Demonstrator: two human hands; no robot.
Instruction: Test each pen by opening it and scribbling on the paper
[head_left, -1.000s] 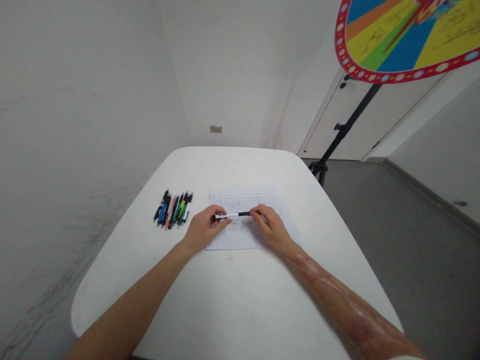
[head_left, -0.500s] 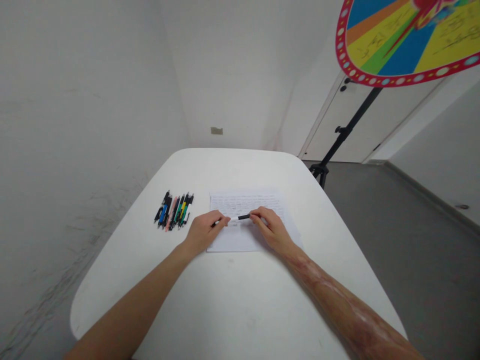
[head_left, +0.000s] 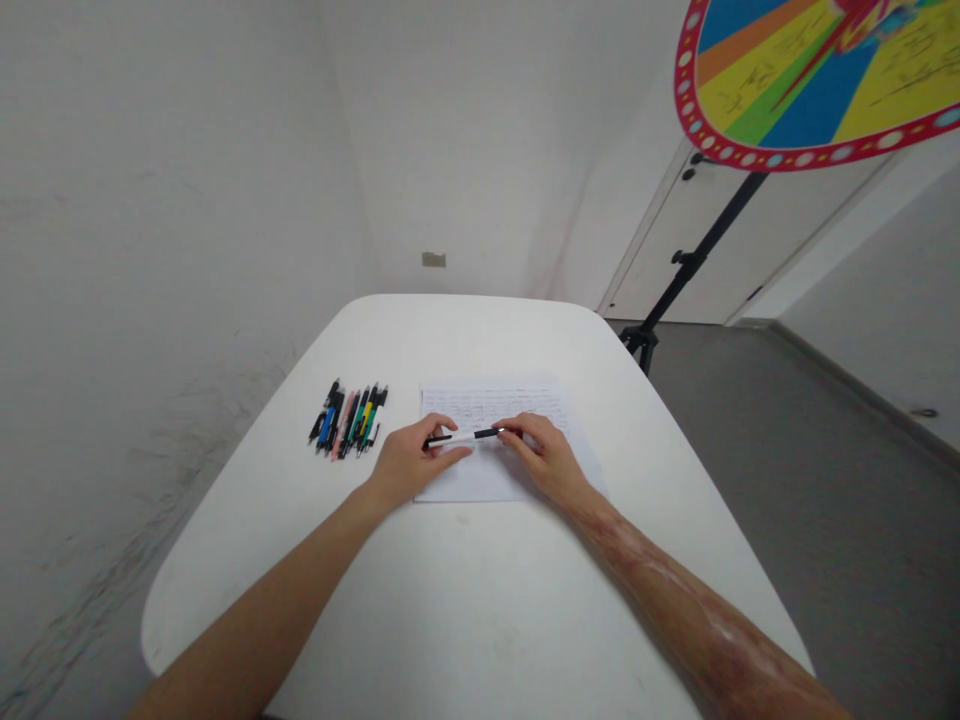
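A white and black pen (head_left: 463, 436) lies nearly level across the view, above the written sheet of paper (head_left: 472, 485). My right hand (head_left: 551, 460) pinches its black right end between thumb and fingers. Around the pen's left end, my left hand (head_left: 409, 458) is open, its thumb spread below the pen and its forefinger above. Whether the left end touches the palm I cannot tell. Lines of handwriting cover the upper part of the paper; both hands hide some of it.
Several pens (head_left: 349, 420) in various colours lie side by side left of the paper on the white table (head_left: 465, 590). Beyond the table's right edge, a black stand (head_left: 694, 265) carries a colourful wheel (head_left: 810, 90). Walls adjoin the left and far sides.
My left thumb and forefinger have parted from their pinch on the pen, so more of its white barrel shows. My right hand keeps its hold, nearly in place.
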